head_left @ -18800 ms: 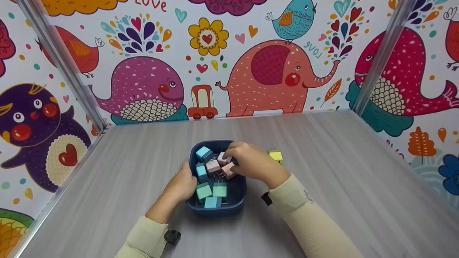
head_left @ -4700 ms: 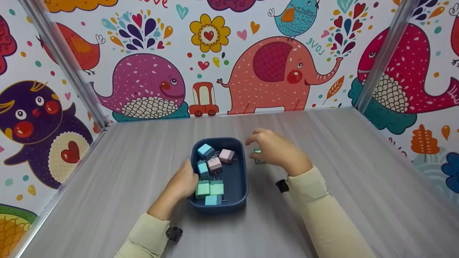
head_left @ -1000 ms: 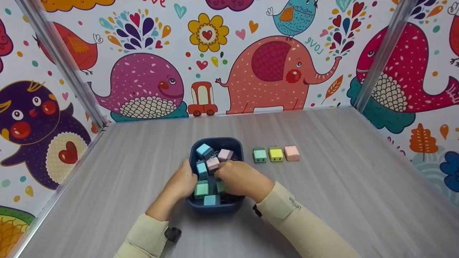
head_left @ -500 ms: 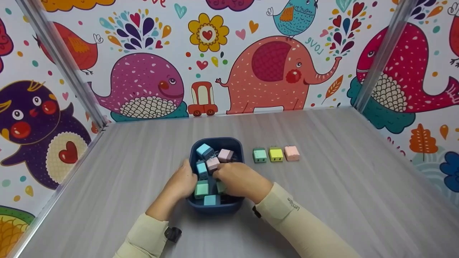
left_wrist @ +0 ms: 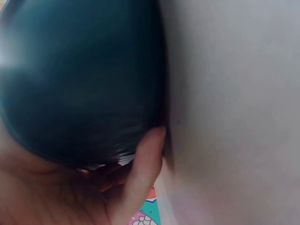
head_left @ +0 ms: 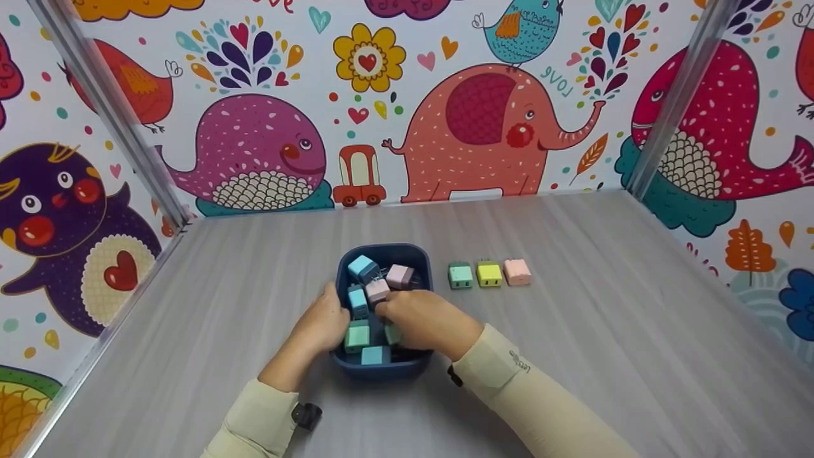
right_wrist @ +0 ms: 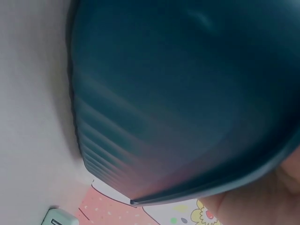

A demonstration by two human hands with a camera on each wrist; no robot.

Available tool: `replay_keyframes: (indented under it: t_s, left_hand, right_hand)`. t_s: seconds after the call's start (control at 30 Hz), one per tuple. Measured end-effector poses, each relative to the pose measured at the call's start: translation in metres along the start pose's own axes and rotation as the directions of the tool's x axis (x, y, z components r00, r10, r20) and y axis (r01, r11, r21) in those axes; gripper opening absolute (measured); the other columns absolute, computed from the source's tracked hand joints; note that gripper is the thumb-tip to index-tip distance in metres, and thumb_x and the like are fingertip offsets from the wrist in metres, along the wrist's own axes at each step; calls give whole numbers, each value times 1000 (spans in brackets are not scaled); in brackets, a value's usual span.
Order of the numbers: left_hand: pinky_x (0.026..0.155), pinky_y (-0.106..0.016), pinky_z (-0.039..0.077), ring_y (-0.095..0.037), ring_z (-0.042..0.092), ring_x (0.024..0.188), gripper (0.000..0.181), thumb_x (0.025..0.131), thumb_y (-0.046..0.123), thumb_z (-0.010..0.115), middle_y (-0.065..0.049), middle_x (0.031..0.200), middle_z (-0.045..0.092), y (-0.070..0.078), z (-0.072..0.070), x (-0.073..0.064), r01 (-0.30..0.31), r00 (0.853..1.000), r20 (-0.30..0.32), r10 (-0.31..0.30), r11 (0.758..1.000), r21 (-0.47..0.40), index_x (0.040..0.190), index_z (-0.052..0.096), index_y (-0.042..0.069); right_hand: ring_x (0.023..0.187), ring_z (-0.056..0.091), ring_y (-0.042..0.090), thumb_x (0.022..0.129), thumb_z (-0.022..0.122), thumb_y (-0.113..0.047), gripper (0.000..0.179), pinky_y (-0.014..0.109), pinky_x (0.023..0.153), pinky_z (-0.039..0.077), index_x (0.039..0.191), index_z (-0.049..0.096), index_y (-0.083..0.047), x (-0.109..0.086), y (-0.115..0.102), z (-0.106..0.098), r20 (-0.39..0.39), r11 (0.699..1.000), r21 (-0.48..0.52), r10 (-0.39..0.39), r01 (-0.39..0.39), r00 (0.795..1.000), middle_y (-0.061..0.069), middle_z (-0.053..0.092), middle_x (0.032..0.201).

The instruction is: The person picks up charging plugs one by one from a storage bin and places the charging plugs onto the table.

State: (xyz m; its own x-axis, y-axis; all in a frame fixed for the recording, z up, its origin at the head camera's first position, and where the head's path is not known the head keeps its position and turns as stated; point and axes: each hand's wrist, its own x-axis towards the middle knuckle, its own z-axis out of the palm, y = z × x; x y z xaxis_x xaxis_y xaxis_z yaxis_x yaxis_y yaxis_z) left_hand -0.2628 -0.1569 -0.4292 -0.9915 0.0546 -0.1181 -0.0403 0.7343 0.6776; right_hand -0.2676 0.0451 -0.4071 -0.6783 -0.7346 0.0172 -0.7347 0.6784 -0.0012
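In the head view my left hand (head_left: pixel 325 319) grips the left side of a dark blue plastic bin (head_left: pixel 416 253). The left wrist view shows its fingers against the bin's outer wall (left_wrist: pixel 84 84). My right hand (head_left: pixel 432 321) reaches over the right rim, fingers pointing down inside. Below it a green USB wall charger (head_left: pixel 392 333) is partly covered; I cannot tell whether the hidden fingertips pinch it. Also in the bin lie another green charger (head_left: pixel 357 336), blue chargers, one of them (head_left: pixel 364 269) at the back, and pinkish chargers, one of them (head_left: pixel 400 276) near the back right.
Right of the bin, a green charger (head_left: pixel 460 276), a yellow charger (head_left: pixel 489 274) and a pink charger (head_left: pixel 517 272) stand in a row on the grey wood-grain table (head_left: pixel 254 267). Printed cartoon panels (head_left: pixel 267 159) with metal corner posts enclose the back and sides.
Since the earliest frame, a green and a pink charger have joined the yellow one on the table. My right hand has returned into the bin, shifting slightly in the last second. The left stays put.
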Motion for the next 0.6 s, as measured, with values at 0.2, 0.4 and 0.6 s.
replay_keyframes:
  t_s: [0.2, 0.4, 0.6]
  left_hand:
    - [107, -60, 46, -38, 57, 126, 53, 109, 8, 41, -33, 150, 50, -1, 0, 1, 0, 1000, -1, 0, 1000, -1, 156, 28, -12]
    - [106, -58, 47, -38, 58, 123, 52, 109, 9, 42, -32, 148, 52, -2, 0, 2, -3, 1000, -9, 3, 1000, 4, 155, 30, -12]
    - [109, -59, 46, -39, 56, 129, 55, 109, 9, 42, -34, 153, 48, -2, 0, 2, -7, 1000, -5, 7, 1000, 1, 157, 27, -13]
  right_hand:
    - [86, 68, 12, 93, 81, -9, 26, 29, 90, 60, 120, 80, -12, -1, 1, 0, -16, 1000, 3, -25, 25, 1000, 4, 78, 106]
    - [88, 70, 12, 91, 85, -9, 30, 29, 90, 60, 120, 80, -12, -2, 2, -5, -23, 999, 26, -46, 46, 999, 3, 79, 107]
    - [92, 72, 14, 88, 88, -11, 37, 30, 89, 60, 124, 79, -13, -3, 5, -13, -33, 999, 45, -28, 29, 999, 5, 78, 111]
